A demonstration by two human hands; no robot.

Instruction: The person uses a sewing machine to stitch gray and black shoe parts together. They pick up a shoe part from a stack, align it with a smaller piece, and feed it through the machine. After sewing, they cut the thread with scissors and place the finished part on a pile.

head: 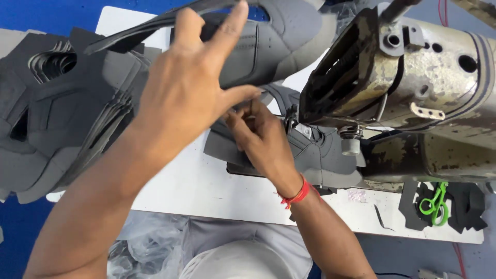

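My left hand [188, 88] is raised over the table with its fingers spread, fingertips resting on a large grey shoe upper [281, 41] that hangs in front of the sewing machine [413, 88]. A dark strip [134, 33] of that upper runs off to the left behind the fingers. Below it, my right hand [263, 142], with a red band at the wrist, pinches a thin dark thread [251, 107] just left of the presser foot [292, 121]. A second grey shoe piece [320, 155] lies under the foot, beneath my right hand.
A stack of grey cut shoe pieces [57, 113] fills the left of the white table [196, 186]. Green-handled snips [435, 204] lie on dark scraps at the right. Crumpled clear plastic [150, 243] sits below the table's front edge.
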